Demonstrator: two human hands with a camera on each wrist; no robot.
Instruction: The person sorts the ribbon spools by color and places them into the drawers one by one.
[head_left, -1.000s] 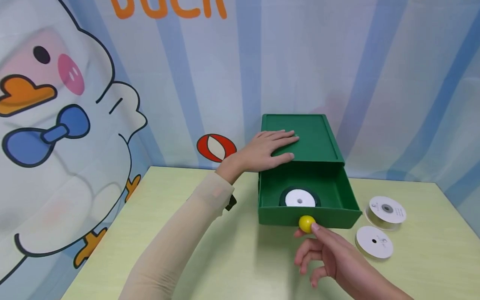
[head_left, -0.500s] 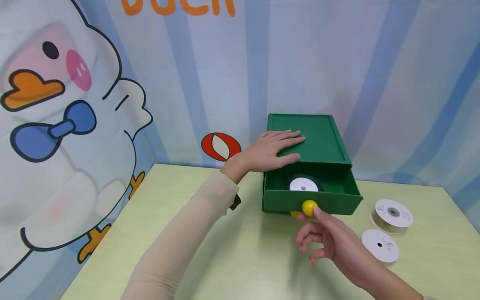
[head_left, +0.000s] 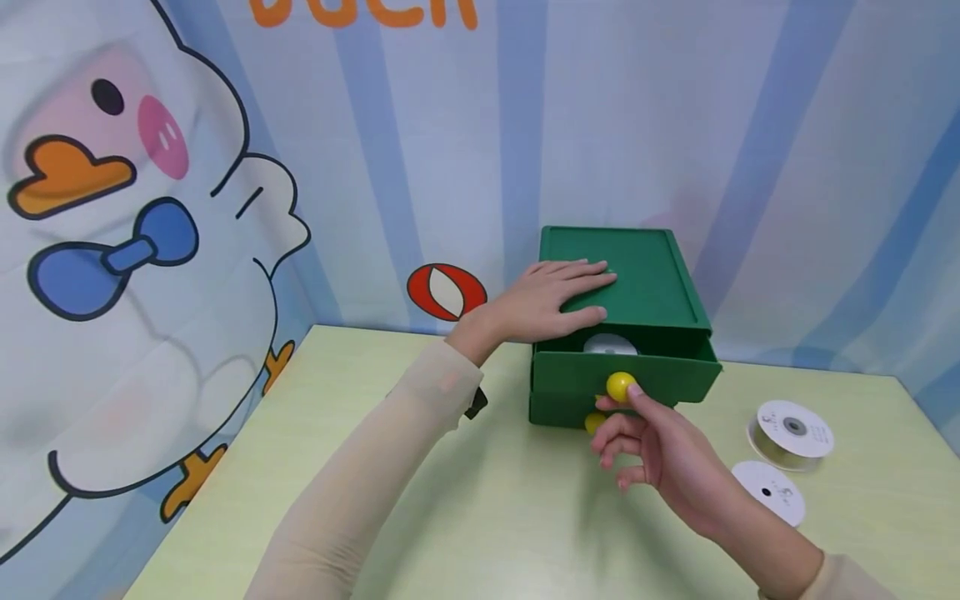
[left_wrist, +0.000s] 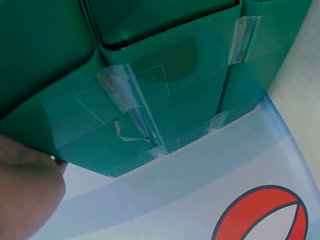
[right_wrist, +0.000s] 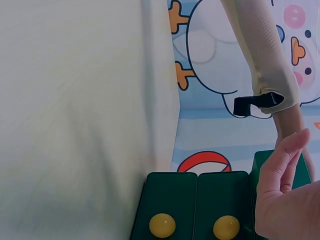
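A green drawer cabinet (head_left: pixel 622 275) stands on the table, its top drawer (head_left: pixel 570 375) partly pulled out. My right hand (head_left: pixel 667 450) pinches that drawer's yellow round knob (head_left: pixel 619 386) between thumb and index finger, the other fingers loosely bent. Inside the drawer a white-faced spool (head_left: pixel 609 342) shows only in part. My left hand (head_left: pixel 543 300) rests flat on the cabinet top, fingers straight. Below, the lower drawer's yellow knob (head_left: pixel 594 422) peeks out beside my right fingers. In the left wrist view, clear tape (left_wrist: pixel 125 100) runs along the cabinet's side.
On the table to the right lie a white ribbon spool (head_left: pixel 791 433) and, nearer, a second white spool (head_left: pixel 772 493), partly overlapped by nothing but close to my right forearm. A printed duck curtain (head_left: pixel 637 108) hangs right behind the cabinet.
My right hand has pushed the top drawer inward, away from me, so less of the spool inside shows and the lower drawer front has come into view. My left hand stays on top.
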